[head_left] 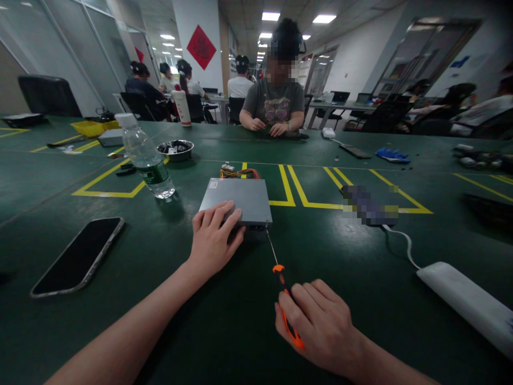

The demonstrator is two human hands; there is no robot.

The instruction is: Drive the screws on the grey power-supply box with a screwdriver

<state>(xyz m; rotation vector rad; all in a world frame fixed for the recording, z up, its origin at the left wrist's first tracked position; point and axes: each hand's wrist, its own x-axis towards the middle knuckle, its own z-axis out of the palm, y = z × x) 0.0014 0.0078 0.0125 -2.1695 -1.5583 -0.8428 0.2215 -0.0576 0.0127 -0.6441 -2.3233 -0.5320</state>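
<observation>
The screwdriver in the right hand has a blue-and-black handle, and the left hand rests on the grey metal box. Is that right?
Not quite: in the head view, the screwdriver in the right hand has an orange-and-black handle, not a blue-and-black one. The left hand does rest on the grey metal box.

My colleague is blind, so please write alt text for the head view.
The wearer's left hand rests on a gray box on a green table, while the right hand holds a screwdriver, its tip at the box's near right corner. A bottle stands and a phone lies to the left; another person is across the table.
</observation>
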